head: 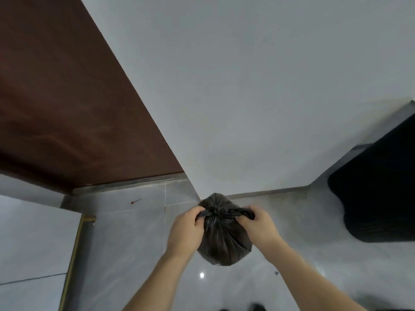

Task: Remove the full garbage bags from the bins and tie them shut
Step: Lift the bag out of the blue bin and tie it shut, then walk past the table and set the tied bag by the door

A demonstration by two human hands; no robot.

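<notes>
A full black garbage bag (224, 241) hangs in front of me above the grey tiled floor, its neck gathered into a knot at the top. My left hand (187, 230) grips the twisted tail of plastic on the knot's left side. My right hand (260, 225) grips the tail on the right side. The two tails are stretched apart, away from the knot. No bin that I can recognise shows in the frame.
A white wall corner (247, 97) stands straight ahead, and a brown wooden door (67, 97) is at the left. A large black object (381, 189) sits on the floor at the right. A small red item (135, 201) lies near the door threshold.
</notes>
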